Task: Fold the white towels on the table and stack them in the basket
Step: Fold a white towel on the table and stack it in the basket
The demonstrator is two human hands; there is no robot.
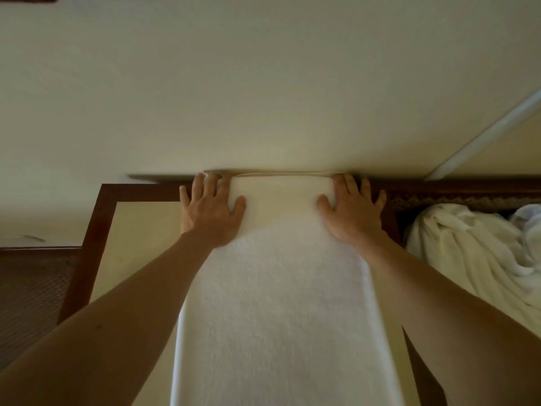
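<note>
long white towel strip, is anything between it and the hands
Nothing visible. The left hand and right hand both lie flat on the far end of the long white terry towel, fingers spread over its side edges. The crumpled white towel pile lies apart at the right.

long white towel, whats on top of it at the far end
Both hands lie flat on the long white towel: left hand on its left corner, right hand on its right corner, fingers spread. The towel hides the table under it; the crumpled towels lie apart, to the right.
</note>
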